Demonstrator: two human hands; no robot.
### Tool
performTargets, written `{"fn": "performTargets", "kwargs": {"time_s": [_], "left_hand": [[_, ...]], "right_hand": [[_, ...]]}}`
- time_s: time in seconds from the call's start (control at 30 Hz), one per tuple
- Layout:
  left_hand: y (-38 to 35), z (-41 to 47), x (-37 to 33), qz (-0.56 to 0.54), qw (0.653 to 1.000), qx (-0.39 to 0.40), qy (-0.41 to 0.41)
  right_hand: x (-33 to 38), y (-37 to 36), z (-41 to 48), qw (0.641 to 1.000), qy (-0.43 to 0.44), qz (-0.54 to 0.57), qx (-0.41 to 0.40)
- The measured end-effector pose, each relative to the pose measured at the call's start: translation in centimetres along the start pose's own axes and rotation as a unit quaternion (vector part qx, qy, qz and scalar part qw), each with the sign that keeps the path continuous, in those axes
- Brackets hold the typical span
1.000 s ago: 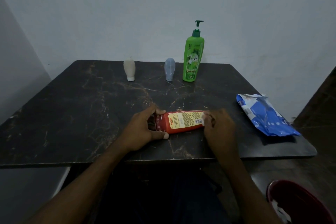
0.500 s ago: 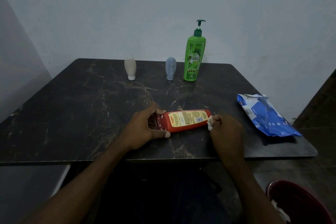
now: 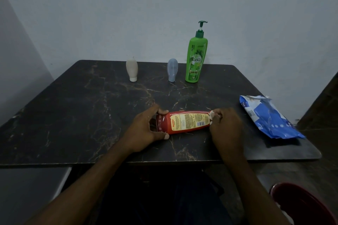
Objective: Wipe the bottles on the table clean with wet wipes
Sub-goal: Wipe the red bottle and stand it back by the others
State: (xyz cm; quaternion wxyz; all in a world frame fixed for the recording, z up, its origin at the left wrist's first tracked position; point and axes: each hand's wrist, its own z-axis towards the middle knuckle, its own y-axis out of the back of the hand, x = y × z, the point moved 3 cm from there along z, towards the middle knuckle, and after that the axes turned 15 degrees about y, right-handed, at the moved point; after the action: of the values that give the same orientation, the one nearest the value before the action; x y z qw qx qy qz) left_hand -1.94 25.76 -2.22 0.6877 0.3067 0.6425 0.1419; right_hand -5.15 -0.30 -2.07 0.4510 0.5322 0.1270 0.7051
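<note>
Table (image 3: 73,115): dark top with pale marble veining, set against a plain wall; it carries every item below except the last.

Beige bottle (image 3: 131,69): small, standing cap-down near the far edge, left of centre.

Left hand (image 3: 144,129): at the near middle of the table, thumb and fingers curled round the cap end of the red bottle, holding it down on its side.

Grey-blue bottle (image 3: 172,69): small, also cap-down at the far edge, well apart from the beige one and just beside the green one.

Red bottle (image 3: 186,122): lying flat on the table between the two hands, cap to the left, base to the right, yellow printed label facing up (the small print is not legible).

Green pump bottle (image 3: 196,56): tall, upright near the far edge, dark green pump head on top, label reading "Vatika".

Wet wipe (image 3: 212,115): a small white wad, mostly hidden in the right hand, touching the base end of the red bottle.

Right hand (image 3: 226,126): fingers bunched tightly about the wipe, pressing it to the bottle's base.

Wipes pack (image 3: 268,117): blue and white soft packet, lying flat near the right edge, well apart from the hands.

Red bin (image 3: 301,204): below the table at lower right, only partly in view.
</note>
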Motion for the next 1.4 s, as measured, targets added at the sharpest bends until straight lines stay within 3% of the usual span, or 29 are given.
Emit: {"fn": "performTargets", "kwargs": {"time_s": [0.27, 0.6, 0.7, 0.93, 1.23, 1.4], "left_hand": [[-0.1, -0.1, 0.1, 0.009, 0.999, -0.026, -0.027], [-0.1, -0.2, -0.2, 0.006, 0.999, -0.031, -0.035], [0.1, -0.2, -0.1, 0.006, 0.999, -0.046, -0.025], [-0.1, -0.3, -0.2, 0.002, 0.999, -0.048, -0.020], [-0.1, -0.4, -0.3, -0.010, 1.000, -0.025, -0.005], [-0.2, -0.3, -0.1, -0.002, 1.000, -0.023, 0.003]], "right_hand": [[7.0, -3.6, -3.6, 0.981, 0.194, 0.002, 0.000], [-0.4, -0.2, -0.2, 0.998, 0.006, 0.027, -0.060], [1.2, -1.0, -0.5, 0.999, 0.025, 0.019, -0.035], [8.1, -4.5, -2.9, 0.984, 0.177, 0.033, 0.000], [0.5, -0.7, -0.2, 0.998, 0.044, 0.040, -0.034], [3.1, -2.2, -0.6, 0.995, 0.083, 0.046, -0.006]]}}
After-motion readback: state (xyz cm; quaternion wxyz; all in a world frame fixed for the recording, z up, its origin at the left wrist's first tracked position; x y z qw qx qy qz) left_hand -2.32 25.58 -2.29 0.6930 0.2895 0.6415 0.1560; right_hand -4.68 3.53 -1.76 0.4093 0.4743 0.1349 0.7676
